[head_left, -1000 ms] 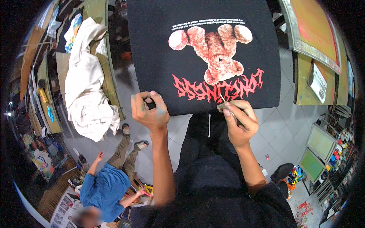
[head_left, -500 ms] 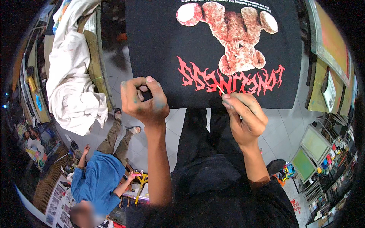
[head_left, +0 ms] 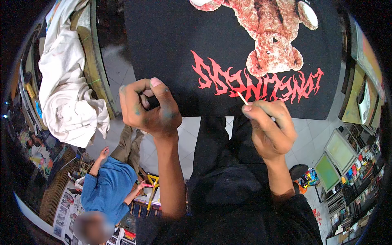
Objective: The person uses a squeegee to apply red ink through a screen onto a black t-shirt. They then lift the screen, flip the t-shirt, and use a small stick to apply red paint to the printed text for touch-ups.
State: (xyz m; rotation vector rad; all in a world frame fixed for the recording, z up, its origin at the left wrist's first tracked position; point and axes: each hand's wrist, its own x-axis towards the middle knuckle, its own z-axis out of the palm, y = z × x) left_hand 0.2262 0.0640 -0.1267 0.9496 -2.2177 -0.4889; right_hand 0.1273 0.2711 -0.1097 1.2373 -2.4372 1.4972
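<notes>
A black printed cloth [head_left: 163, 45], with flat straight edges, stretches out before me. On it show an upside-down brown teddy bear print [head_left: 271, 45] and jagged red lettering [head_left: 212, 77]. My right hand [head_left: 272, 128] pinches a thin pale stick [head_left: 242, 98] between thumb and fingers. The stick's tip is at the lower edge of the red lettering. My left hand [head_left: 151, 108], stained with blue-green paint, is at the cloth's near left corner, its fingers curled in toward the thumb. Whether anything is inside that curl is hidden.
A crumpled white cloth [head_left: 67, 90] lies over a bench at left. Behind me at lower left is a person in a blue shirt [head_left: 108, 183], by a yellow stand [head_left: 153, 190]. Framed screens [head_left: 341, 149] and shelves of supplies stand at right.
The black cloth appears larger, and its bear print sits further right and higher. My right hand shifts slightly right, its stick still at the lettering. The left hand keeps its curl.
</notes>
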